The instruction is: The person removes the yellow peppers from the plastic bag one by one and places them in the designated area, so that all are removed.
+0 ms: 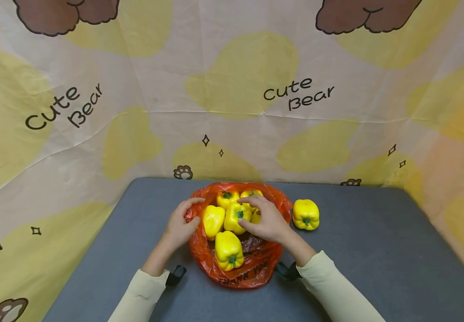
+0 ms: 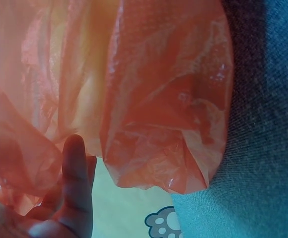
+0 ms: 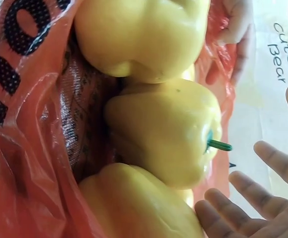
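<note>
In the head view, a red plastic bag (image 1: pixel 248 281) printed "THANK YOU" sits wide-mouthed on the grey table, with several yellow bell peppers (image 1: pixel 214 220) inside. My left hand (image 1: pixel 180 226) is at the bag's left rim, thumb and fingers apart in a loose curve; in the left wrist view a raised finger (image 2: pixel 75 173) touches the red plastic. Over the peppers hovers my right hand (image 1: pixel 267 220), fingers spread, thumb near the stem of the middle pepper (image 1: pixel 236 219). The right wrist view shows those fingers apart from the green-stemmed pepper (image 3: pixel 174 129), holding nothing. Peppers deeper down are partly hidden.
One more yellow bell pepper (image 1: pixel 306 214) lies on the table (image 1: pixel 360 250) just right of the bag. Behind the table's far edge hangs a cloth (image 1: pixel 232 89) with yellow patches and "Cute Bear" lettering. Dark straps (image 1: pixel 288 271) sit at both wrists.
</note>
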The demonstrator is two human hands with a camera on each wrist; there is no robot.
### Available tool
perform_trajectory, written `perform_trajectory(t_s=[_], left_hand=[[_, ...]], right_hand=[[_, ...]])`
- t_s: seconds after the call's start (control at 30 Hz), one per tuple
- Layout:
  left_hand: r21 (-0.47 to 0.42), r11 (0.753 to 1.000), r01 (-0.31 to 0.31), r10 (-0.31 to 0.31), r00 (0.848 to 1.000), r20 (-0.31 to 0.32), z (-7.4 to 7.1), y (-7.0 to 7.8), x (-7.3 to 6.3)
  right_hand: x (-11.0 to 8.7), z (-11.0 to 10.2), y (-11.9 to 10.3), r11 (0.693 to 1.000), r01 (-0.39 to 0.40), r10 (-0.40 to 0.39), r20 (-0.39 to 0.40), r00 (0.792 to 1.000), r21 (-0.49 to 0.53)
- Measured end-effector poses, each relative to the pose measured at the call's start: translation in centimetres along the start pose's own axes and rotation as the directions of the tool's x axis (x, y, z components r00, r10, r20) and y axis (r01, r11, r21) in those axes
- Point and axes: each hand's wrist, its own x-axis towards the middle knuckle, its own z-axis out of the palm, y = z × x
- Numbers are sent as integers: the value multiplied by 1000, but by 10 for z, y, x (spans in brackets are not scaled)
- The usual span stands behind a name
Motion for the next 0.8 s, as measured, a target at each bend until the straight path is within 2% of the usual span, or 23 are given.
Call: perform_trajectory(t_s=[0.33,0.73,0.8], left_hand=[[-13,1000,2,-2,1000,7,1,0,1],[2,1000,21,-21,1000,9,1,-1,0],[-5,1000,25,-25,1000,11,-1,6,-1]], right_hand=[[5,9,1,994,-58,60,17,998,-94],[10,18,1,971,-55,63,29,998,-231],[10,19,2,968,-52,60,26,998,-245]])
